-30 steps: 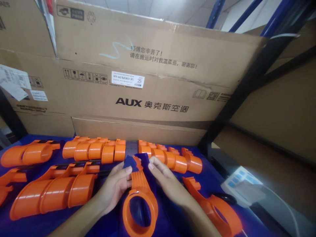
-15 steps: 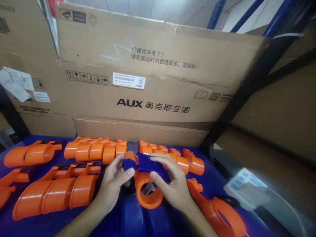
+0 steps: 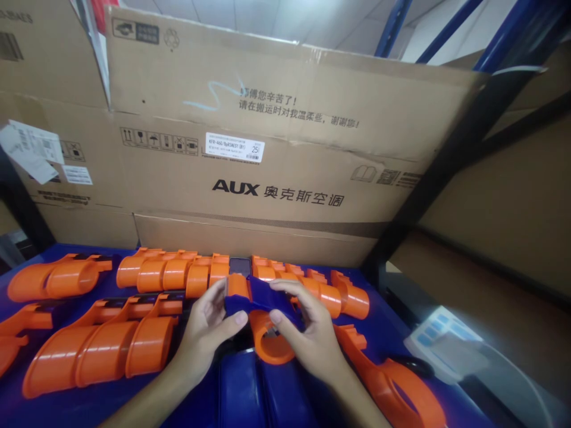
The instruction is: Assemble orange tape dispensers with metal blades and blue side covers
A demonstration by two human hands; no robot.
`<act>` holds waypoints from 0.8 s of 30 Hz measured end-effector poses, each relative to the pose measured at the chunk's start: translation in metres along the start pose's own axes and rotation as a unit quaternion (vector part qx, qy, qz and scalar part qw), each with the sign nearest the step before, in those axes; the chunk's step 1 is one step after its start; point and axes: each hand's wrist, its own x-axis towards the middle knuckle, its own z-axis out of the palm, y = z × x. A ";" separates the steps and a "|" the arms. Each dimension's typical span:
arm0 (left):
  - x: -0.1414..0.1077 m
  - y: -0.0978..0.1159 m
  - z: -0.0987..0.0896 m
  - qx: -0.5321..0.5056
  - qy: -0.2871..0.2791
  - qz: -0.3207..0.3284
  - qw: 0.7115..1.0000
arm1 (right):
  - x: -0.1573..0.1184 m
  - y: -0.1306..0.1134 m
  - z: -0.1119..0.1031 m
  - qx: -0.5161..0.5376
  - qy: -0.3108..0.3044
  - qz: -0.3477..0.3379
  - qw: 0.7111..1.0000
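Both my hands grip one orange plastic part (image 3: 273, 346) with a round ring, held above the middle of the blue surface. My left hand (image 3: 206, 324) is closed on its left end, where a blue piece (image 3: 267, 295) lies across the orange top. My right hand (image 3: 312, 330) holds the right side of this blue piece, thumb in front and fingers behind. The ring hangs below, between my hands. Whether the blue piece is film or a harder sheet, I cannot tell.
Rows of orange ring parts (image 3: 104, 351) lie left and behind, with another orange part (image 3: 413, 392) at right. Blue blocks (image 3: 241, 386) sit below my hands. Behind stands a large cardboard box (image 3: 178, 202). A white and blue item (image 3: 446, 342) is at right.
The orange part has tilted and its ring has risen slightly. The blue piece now spans toward my left hand, and more of the orange end shows beside my left fingers.
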 end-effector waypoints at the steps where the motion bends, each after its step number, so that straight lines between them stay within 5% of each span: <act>1: 0.000 0.001 0.000 -0.001 -0.008 0.007 1.000 | 0.000 0.000 0.000 0.002 -0.004 0.001 1.000; 9: -0.004 0.004 0.000 -0.018 -0.063 0.050 0.997 | -0.001 0.004 -0.008 0.005 -0.072 -0.023 0.997; 14: -0.003 0.002 0.000 0.001 -0.093 0.086 0.992 | -0.002 0.010 -0.007 -0.117 -0.031 -0.130 0.984; 24: -0.006 0.006 -0.003 0.209 -0.026 0.140 0.968 | -0.007 0.022 -0.003 -0.201 -0.001 -0.289 0.936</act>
